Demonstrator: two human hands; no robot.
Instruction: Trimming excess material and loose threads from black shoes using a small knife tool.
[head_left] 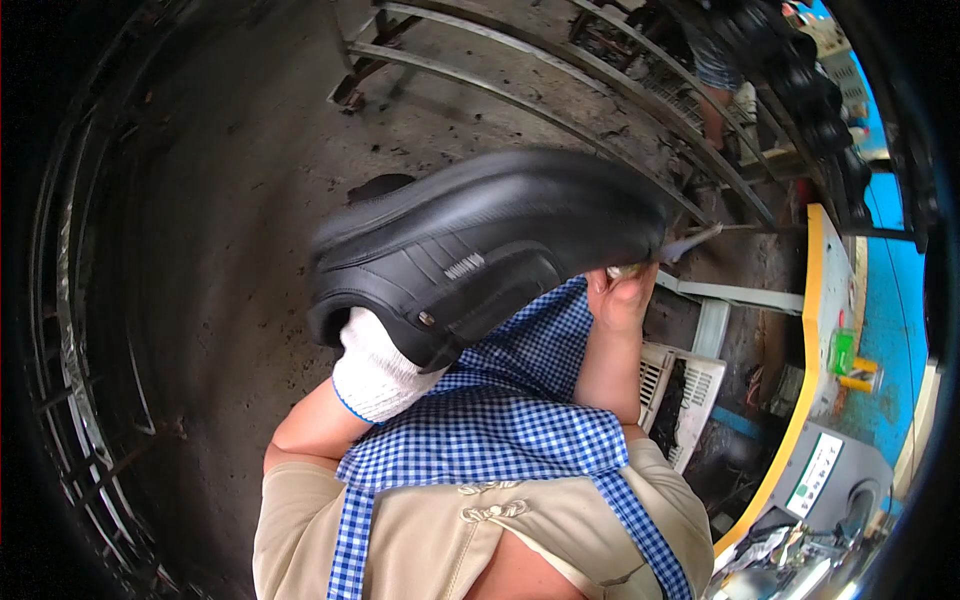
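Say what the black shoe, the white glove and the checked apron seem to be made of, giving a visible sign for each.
Black shoe: leather or a synthetic lookalike, with a soft sheen; smooth panels and stitched seams show.
White glove: matte knit, perhaps cotton; its surface looks textured and stretchy.
Checked apron: matte woven cloth, fibre uncertain; it drapes in soft folds.

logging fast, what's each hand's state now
Left hand: fingers hidden by the black padded piece; grip can't be told.
Right hand: at its right end, fingers partly hidden; grip can't be told.
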